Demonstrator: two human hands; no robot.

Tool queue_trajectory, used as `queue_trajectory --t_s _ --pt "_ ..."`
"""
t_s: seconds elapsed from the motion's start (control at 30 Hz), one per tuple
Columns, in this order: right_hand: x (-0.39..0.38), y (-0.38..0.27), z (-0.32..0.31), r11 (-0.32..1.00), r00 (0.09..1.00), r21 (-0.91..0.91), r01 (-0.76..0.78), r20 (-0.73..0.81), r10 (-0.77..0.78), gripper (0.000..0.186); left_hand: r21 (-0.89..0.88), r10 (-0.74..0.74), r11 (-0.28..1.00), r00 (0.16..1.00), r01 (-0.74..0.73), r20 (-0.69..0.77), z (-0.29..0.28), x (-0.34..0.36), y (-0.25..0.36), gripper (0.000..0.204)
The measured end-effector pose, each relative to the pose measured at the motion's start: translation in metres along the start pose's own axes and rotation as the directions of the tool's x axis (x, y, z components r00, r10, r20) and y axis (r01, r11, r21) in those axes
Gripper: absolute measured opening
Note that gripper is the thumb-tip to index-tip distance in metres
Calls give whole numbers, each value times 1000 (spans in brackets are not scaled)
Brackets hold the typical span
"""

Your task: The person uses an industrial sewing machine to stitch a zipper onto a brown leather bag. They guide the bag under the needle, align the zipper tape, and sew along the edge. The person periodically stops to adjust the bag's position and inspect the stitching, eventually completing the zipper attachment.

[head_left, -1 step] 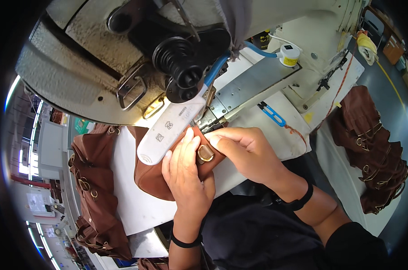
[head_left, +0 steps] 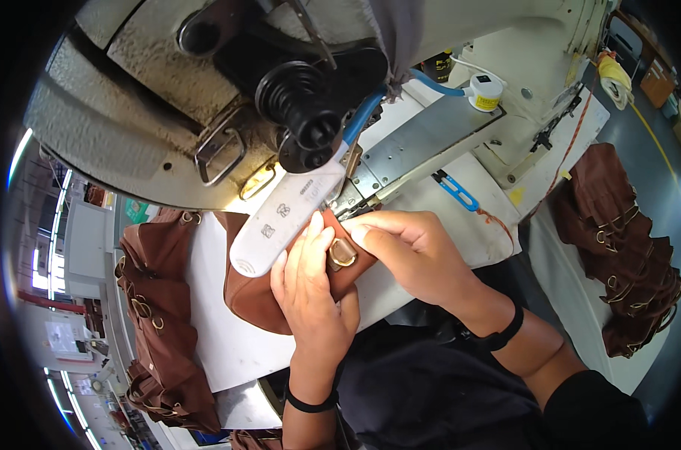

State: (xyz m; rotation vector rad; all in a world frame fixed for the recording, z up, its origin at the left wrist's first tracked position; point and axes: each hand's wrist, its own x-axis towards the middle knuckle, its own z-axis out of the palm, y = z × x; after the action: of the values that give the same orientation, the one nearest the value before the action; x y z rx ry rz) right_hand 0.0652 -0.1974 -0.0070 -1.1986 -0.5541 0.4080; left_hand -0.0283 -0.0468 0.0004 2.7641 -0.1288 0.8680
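Note:
A brown leather bag [head_left: 259, 300] sits under the sewing machine head [head_left: 141, 112], its edge at the needle area [head_left: 340, 201], partly hidden by a white lamp [head_left: 276, 225]. On the bag a tab carries a brass-coloured D-ring [head_left: 343, 253]. My left hand [head_left: 310, 292] lies along the leather left of the ring, fingers together and pressed on it, thumb bent to the near side, holding the bag. From the right, my right hand [head_left: 411, 251] pinches the leather edge just beyond the ring, thumb and forefinger close to the needle area.
Brown leather bags with metal rings [head_left: 160, 300] are piled at the left, and another pile [head_left: 618, 247] lies at the right. Blue thread snips [head_left: 455, 189] on an orange cord rest on the white table [head_left: 231, 352]. A white round device [head_left: 484, 91] stands behind the metal machine bed [head_left: 423, 150].

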Motion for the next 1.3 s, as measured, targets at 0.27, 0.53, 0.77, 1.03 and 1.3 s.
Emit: queue_trajectory --t_s 0.27,0.53,0.77,1.03,1.3 --pt "4 6 4 1000 999 21 -12 -41 13 20 -64 -34 997 999 36 35 2 -2 -12 74" --pt "8 -5 1 997 996 -41 -59 -67 56 22 -158 -66 984 990 86 123 0 8 -15 76" --pt "12 17 0 999 998 21 -43 53 42 27 -80 -150 987 975 138 -163 -1 16 17 35" --pt "-3 32 -16 966 996 -241 92 1 -94 24 -295 -363 915 879 274 -310 32 11 28 27" --pt "7 28 -15 881 942 -338 331 68 -328 20 -581 -476 776 833 246 -282 23 14 35 10"
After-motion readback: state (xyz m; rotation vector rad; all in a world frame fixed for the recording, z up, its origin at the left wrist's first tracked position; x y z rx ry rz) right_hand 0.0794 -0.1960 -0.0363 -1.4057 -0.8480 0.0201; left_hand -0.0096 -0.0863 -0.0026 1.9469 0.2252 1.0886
